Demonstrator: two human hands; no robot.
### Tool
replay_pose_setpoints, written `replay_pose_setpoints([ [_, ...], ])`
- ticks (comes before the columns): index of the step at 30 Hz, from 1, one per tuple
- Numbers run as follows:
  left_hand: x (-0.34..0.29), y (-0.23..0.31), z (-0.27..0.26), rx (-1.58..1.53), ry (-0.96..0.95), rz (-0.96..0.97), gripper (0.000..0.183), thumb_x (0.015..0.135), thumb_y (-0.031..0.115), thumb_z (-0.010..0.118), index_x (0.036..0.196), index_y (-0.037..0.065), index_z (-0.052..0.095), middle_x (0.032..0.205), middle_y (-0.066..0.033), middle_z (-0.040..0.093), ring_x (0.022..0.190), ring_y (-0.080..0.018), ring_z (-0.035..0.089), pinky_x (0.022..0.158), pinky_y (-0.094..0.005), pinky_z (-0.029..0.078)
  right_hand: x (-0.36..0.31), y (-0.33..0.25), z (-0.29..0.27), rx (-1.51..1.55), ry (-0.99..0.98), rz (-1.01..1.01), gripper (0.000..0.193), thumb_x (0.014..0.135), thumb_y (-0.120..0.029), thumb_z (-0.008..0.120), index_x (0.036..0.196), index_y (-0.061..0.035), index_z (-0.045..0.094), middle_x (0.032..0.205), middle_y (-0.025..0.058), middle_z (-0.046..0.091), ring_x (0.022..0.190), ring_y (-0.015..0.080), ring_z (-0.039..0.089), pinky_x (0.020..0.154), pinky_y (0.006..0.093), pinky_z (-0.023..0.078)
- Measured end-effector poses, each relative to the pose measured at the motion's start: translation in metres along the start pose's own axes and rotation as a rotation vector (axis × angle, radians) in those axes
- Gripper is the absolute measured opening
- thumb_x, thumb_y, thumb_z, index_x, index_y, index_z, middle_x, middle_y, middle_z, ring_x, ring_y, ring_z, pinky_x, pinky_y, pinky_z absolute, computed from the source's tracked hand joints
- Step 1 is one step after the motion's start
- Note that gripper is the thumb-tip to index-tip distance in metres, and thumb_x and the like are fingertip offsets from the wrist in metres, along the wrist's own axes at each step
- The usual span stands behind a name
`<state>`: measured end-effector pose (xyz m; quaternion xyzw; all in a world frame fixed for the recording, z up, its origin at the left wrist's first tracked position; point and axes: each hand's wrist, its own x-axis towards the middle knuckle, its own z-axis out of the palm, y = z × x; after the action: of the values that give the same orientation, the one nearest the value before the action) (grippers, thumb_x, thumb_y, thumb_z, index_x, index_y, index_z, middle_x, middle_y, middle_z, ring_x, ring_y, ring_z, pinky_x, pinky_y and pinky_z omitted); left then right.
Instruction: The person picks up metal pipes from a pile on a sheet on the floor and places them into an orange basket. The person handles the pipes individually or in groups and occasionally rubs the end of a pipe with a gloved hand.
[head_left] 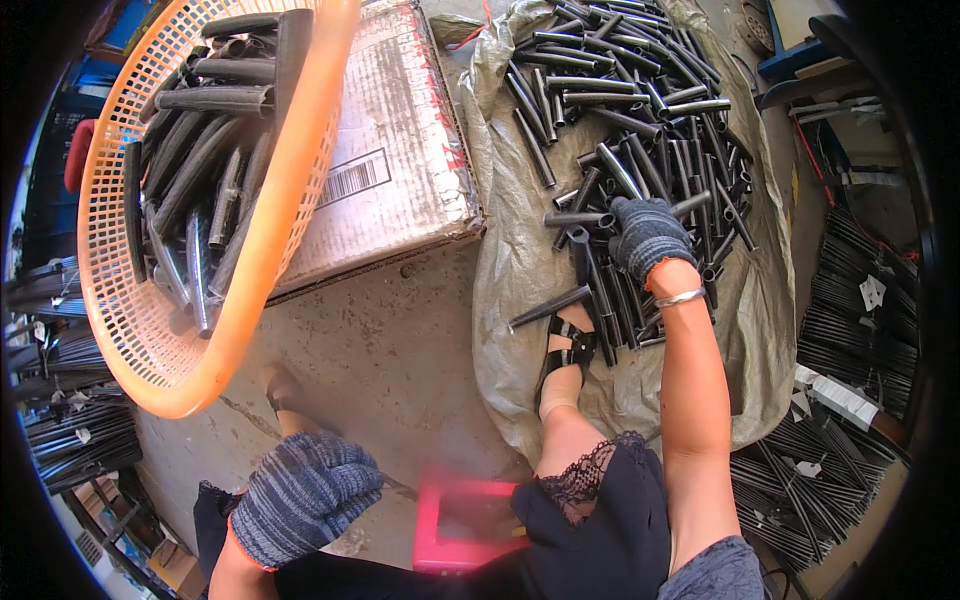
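Hands (pixel 305 497) (pixel 652 238) gloved, right among tubes (pixel 620 170)

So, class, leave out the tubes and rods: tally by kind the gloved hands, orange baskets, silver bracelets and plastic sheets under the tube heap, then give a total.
Gloved hands: 2 (left hand, right hand)
Orange basket: 1
Silver bracelet: 1
Plastic sheet: 1
Total: 5
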<state>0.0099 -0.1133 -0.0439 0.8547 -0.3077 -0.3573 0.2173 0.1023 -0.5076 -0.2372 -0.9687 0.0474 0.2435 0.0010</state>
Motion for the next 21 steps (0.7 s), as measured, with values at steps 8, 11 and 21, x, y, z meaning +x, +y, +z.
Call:
replay_pose_setpoints([
  [8,0.012,-0.001,-0.001,0.004,-0.01,0.037,0.014,0.079,0.019,0.066,0.087,0.008,0.066,0.085,-0.0073,0.063,0.083,-0.0284,0.06,0.073,-0.0399,0.048,-0.041,-0.024,-0.022,-0.231,0.145,-0.004,0.022,0.071,-0.029,0.067,0.09,-0.0187,0.071,0.095,0.0065,0.068,0.112,0.0268,0.057,0.094,0.0542,0.036],
  [11,0.011,0.0,0.002,-0.009,0.013,0.016,0.013,0.078,0.018,0.066,0.087,0.008,0.066,0.086,-0.0074,0.063,0.083,-0.0288,0.06,0.073,-0.04,0.048,-0.029,-0.077,0.034,-0.282,0.308,-0.402,0.01,0.076,-0.014,0.059,0.072,-0.0132,0.068,0.063,0.006,0.064,0.062,0.0238,0.064,0.054,0.0348,0.046],
  [21,0.017,-0.002,0.0,-0.055,-0.001,0.038,0.013,0.077,0.014,0.068,0.087,0.007,0.066,0.088,-0.0091,0.064,0.083,-0.0301,0.061,0.074,-0.0405,0.049,-0.036,-0.092,0.128,-0.189,0.107,-0.577,0.016,0.085,-0.02,0.054,0.082,-0.0127,0.069,0.086,0.0096,0.066,0.082,0.0269,0.065,0.064,0.0412,0.048],
])
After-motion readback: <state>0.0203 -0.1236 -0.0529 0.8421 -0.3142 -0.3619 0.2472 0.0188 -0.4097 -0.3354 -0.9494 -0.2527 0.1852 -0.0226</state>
